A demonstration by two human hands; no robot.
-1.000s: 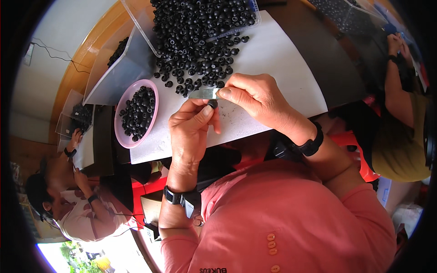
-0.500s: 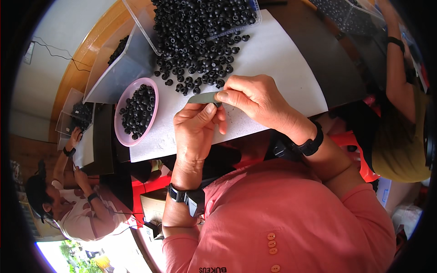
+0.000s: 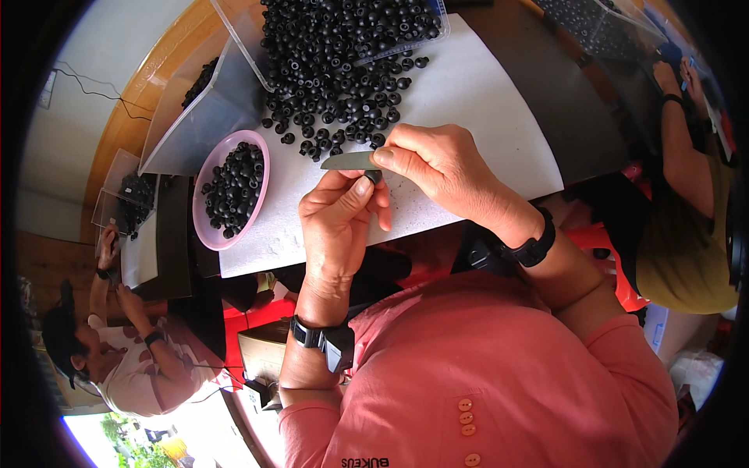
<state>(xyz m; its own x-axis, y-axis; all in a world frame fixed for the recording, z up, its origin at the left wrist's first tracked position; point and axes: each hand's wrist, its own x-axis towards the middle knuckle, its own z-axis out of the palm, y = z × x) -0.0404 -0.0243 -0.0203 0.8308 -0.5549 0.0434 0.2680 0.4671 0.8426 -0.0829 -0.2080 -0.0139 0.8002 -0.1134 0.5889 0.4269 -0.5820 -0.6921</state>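
White rectangular sheet (image 3: 468, 101) covering the dark table, beneath both hands. Clear plastic tub (image 3: 234, 54) beyond the hands, spilling a heap of small black rubber caps (image 3: 343, 70) onto the sheet. Round pink plastic bowl (image 3: 204, 226) left of the left hand, holding more black caps. Right hand (image 3: 437, 168): fingers pinched on a thin grey flat blade (image 3: 349, 161), pointing left. Left hand (image 3: 339, 222): thumb and forefinger closed on one small black cap (image 3: 374, 176), just under the blade, touching it.
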